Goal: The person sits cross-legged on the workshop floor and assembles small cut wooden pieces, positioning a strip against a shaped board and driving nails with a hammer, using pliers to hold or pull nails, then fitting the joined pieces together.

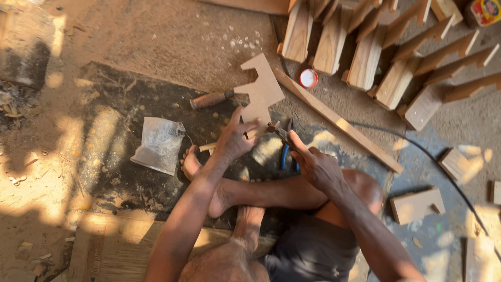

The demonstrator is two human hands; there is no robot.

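I sit cross-legged on a dusty floor, looking down at both my hands. My left hand [235, 138] has its fingers spread and curled over the near end of a notched plywood cutout [261, 94], pinning it flat against the ground; a short wood strip [207, 147] pokes out just left of the wrist. My right hand [315, 166] is closed around blue-handled pliers [284, 143], whose nose points left and meets the near edge of the cutout, just beside my left fingertips. I cannot tell whether the nose grips anything.

The cutout lies in the middle of the scene on a dark mat [120, 120]. Touching its far-left edge is a tool with a wooden handle [209, 99]. Left of my foot lies a crumpled clear plastic bag [159, 143]. To the right of the cutout, a long batten [339, 122] runs diagonally, and a small red-rimmed lid [308, 78] sits just past its far end. Far right, a row of wooden pieces [396, 47] lies side by side. A black cable [433, 162] curves along the right, past another notched block [417, 204].
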